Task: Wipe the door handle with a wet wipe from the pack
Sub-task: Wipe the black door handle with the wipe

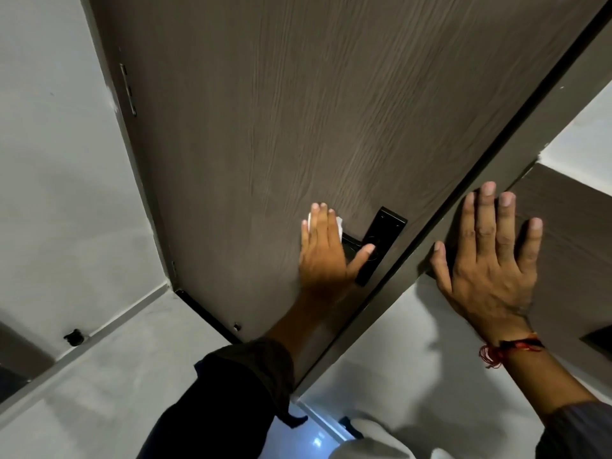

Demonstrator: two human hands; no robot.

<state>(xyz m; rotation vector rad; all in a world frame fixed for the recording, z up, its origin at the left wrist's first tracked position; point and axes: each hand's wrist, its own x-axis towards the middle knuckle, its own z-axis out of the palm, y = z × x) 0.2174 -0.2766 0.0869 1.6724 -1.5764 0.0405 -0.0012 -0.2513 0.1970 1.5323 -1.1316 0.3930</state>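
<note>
Our left fingers [319, 223] lie close together and flat over a white wet wipe [339, 226], pressing it onto the lever of the black door handle [384, 241], with the left thumb stretched out to the right across the handle's long black plate. The wipe shows only as small white edges peeking out on either side of the left hand [326, 250]; the lever itself is mostly covered by that hand, so we cannot tell how much of it the wipe wraps. The handle sits near the right edge of a dark brown wood-grain door [265, 127]. Our right hand [490, 260] holds nothing: its fingers are spread wide and laid flat against the dark door frame [516, 150] just beside the door's edge, thumb out to the left. A red and black thread bracelet [510, 347] circles the right wrist, and a dark sleeve [231, 392] covers the left forearm. Pale grey walls [59, 160] stand on both sides.
</note>
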